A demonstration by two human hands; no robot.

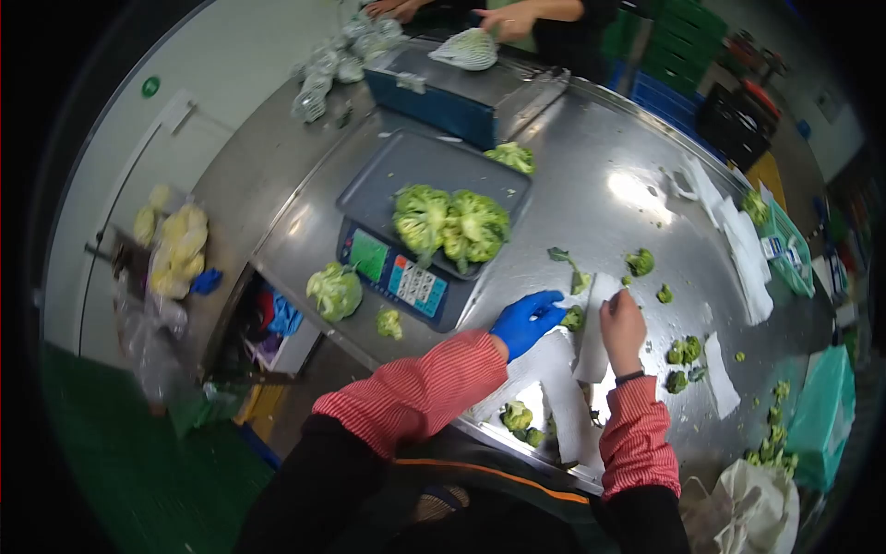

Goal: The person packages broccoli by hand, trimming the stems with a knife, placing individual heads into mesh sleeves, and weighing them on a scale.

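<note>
My left hand (528, 323), in a blue glove, has its thumb and fingers apart beside a small broccoli floret (573, 319). Bare and closed, my right hand (624, 331) is at the edge of a white strip (595, 342); what its fingers hold, if anything, is hidden. Two large broccoli heads (475, 226) lie together on a grey tray (369, 189), which rests on a scale (406, 286) with a lit green display. More florets (640, 262) are scattered right of my hands, and others (517, 417) lie by white sheets (563, 397) near the front edge.
A broccoli head (334, 292) sits left of the scale. Behind the tray stands a dark blue panel (434, 106). Across the metal table (591, 138), another person's hand (512, 20) touches a net-wrapped item (466, 50). On the right are a green basket (792, 249) and bags (821, 415).
</note>
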